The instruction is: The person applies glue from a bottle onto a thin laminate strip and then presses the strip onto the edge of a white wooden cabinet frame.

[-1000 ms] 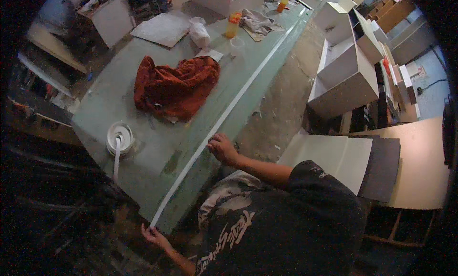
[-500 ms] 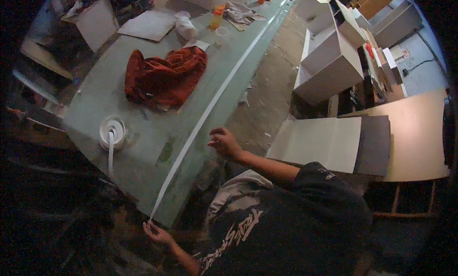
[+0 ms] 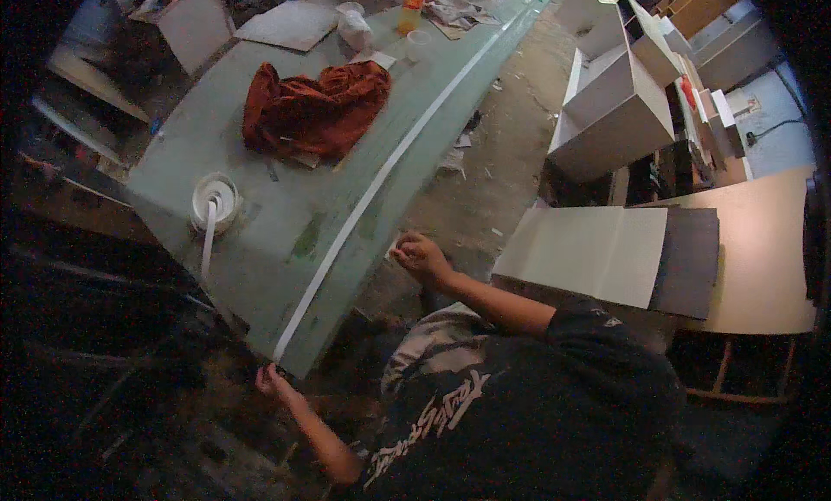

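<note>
A long white strip (image 3: 368, 198) lies along the right side of the pale green table (image 3: 260, 276), running from the near corner to the far end. At that near corner my left hand (image 3: 273, 382) is closed at the strip's end, its fingertips just past the table edge. My right hand (image 3: 421, 257) hovers beside the table's right edge with its fingers curled together; a small pale bit shows at the fingertips, too small to name. Near the table's left edge sits a roll of white strip (image 3: 215, 198), its loose end hanging over the edge.
A rust-red cloth (image 3: 316, 112) lies crumpled mid-table. Behind it are a white board (image 3: 286, 25), a clear cup (image 3: 418, 45), an orange-labelled bottle (image 3: 410, 13) and a rag (image 3: 459, 12). To the right stand white cabinet boxes (image 3: 613, 107) and leaning panels (image 3: 584, 250). Scraps litter the floor.
The view has shifted, so the table sits higher and further right. My left hand stays at the strip's near end. My right hand remains beside the table edge, fingers curled.
</note>
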Available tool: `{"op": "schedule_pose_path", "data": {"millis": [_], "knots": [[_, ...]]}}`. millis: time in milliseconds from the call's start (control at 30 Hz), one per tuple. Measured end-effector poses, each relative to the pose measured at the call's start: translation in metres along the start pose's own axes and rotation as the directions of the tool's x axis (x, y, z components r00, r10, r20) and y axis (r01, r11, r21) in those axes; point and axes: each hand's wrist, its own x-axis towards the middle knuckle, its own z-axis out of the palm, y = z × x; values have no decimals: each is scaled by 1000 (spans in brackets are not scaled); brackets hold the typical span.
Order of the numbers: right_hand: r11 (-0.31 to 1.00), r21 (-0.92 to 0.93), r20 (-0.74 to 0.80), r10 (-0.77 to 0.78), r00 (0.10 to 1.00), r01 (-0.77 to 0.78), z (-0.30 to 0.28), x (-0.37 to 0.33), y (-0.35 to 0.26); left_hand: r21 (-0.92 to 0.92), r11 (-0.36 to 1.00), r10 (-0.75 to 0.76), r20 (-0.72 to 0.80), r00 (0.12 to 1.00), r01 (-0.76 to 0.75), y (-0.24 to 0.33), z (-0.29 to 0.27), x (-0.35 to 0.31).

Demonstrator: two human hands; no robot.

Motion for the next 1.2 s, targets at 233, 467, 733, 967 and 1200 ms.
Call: {"op": "schedule_pose_path", "data": {"millis": [233, 467, 733, 967, 1200], "knots": [[996, 89, 161, -19, 987, 5, -31, 4, -3, -151, 766, 642, 239, 729, -625, 67, 113, -126], [949, 273, -187, 211, 959, -155, -129, -19, -9, -361, 930, 249, 761, 599, 72, 168, 264, -341], [989, 87, -504, 147, 851, -119, -282, -32, 78, -310, 896, 192, 916, 351, 318, 180, 385, -466], [818, 488, -346, 501, 793, -304, -347, -28, 145, -209, 977, 212, 968, -130, 35, 213, 484, -494], [679, 624, -278, 654, 704, -385, -372, 50, 212, -162, 982, 153, 984, -94, -96, 229, 600, -463]]}}
